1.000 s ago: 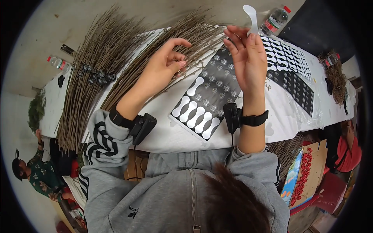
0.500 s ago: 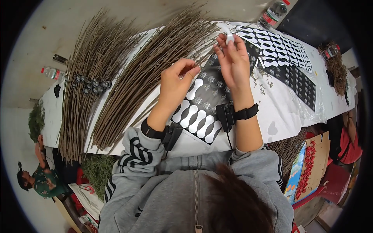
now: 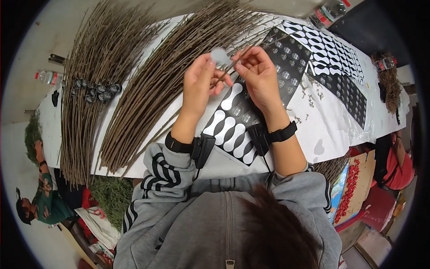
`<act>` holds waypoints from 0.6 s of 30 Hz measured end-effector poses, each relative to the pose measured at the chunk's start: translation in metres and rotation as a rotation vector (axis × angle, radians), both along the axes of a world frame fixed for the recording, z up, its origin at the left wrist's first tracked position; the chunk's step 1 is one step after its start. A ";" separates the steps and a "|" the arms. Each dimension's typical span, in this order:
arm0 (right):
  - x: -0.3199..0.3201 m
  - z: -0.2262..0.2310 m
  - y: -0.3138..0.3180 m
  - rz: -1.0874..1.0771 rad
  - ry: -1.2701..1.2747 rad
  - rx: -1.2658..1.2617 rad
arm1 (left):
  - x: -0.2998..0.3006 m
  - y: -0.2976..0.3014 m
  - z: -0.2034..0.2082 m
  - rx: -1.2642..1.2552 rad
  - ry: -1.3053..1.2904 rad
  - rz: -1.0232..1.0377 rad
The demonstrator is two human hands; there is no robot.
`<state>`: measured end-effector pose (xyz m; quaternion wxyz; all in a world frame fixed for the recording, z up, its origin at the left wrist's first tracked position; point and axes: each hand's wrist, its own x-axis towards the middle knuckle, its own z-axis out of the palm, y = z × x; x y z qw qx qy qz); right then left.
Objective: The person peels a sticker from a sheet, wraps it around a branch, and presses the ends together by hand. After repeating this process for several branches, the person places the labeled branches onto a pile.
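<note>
Above a dark sheet of white dumbbell-shaped stickers [image 3: 236,134], my two hands are close together. Between the thumb and fingers of my left hand [image 3: 197,83] is the round end of a loose white sticker [image 3: 219,54]. My right hand [image 3: 262,76] pinches a thin brown twig [image 3: 230,68] at the sticker's other end; the fingertips partly hide where twig and sticker meet. The twig slants down toward the left fingers. Peeled spots on the sheet show bare backing. Both wrists wear black straps with small boxes.
Long bundles of twigs [image 3: 148,98] lie left on the white-covered table [image 3: 313,143]; one has dark labels [image 3: 96,89] attached. More sticker sheets [image 3: 327,51] and twig scraps [image 3: 312,92] lie right. A bottle [image 3: 329,15] stands behind. A person [image 3: 49,197] is at far left.
My right hand has come down and left with the white sticker, meeting my left hand. The twig now shows between both hands, with the sticker against it.
</note>
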<state>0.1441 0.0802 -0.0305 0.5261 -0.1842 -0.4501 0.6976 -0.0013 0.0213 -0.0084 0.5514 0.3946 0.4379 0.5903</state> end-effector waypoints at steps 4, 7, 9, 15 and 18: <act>0.000 -0.001 0.000 0.007 -0.055 0.038 | 0.002 -0.002 0.001 0.039 -0.027 0.087; -0.001 -0.001 -0.002 -0.005 -0.067 0.063 | 0.002 -0.004 0.004 0.053 -0.035 0.112; -0.002 0.001 -0.003 -0.020 -0.052 0.072 | 0.002 -0.004 0.003 0.060 -0.038 0.123; -0.002 -0.002 -0.004 -0.048 -0.091 0.146 | 0.004 -0.002 -0.001 0.066 0.013 0.214; 0.002 0.002 -0.004 -0.009 -0.240 0.267 | 0.005 -0.002 0.000 0.063 0.022 0.246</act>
